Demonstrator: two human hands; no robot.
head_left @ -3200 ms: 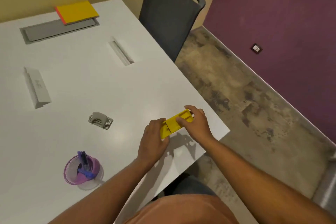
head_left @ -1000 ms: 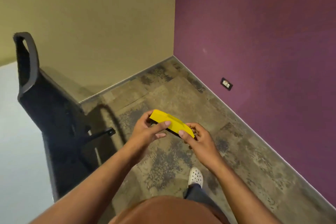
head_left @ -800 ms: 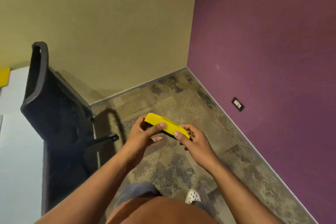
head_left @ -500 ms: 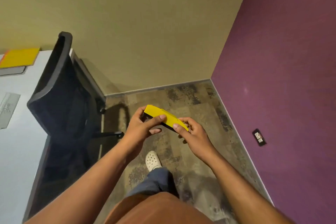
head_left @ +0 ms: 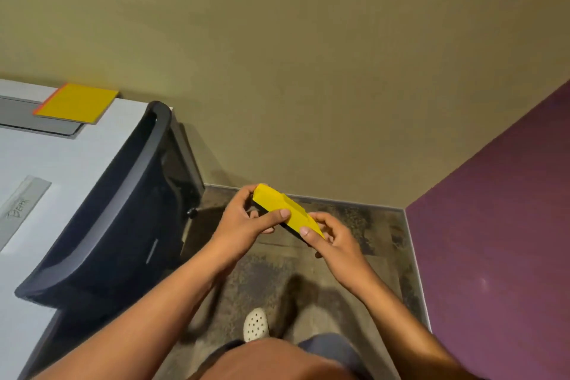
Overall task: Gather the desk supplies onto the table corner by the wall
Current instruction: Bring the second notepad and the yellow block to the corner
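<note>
Here, a yellow stapler (head_left: 285,210) is held above the floor, pinched at its far end by the left hand (head_left: 246,220) and at its near end by the right hand (head_left: 331,239). Its long axis is seen running from upper left to lower right. The table (head_left: 61,160) corner by the wall, marked by a yellow pad (head_left: 77,103), lies well off to the left beyond a chair (head_left: 123,210); the left hand is judged the nearer.
</note>
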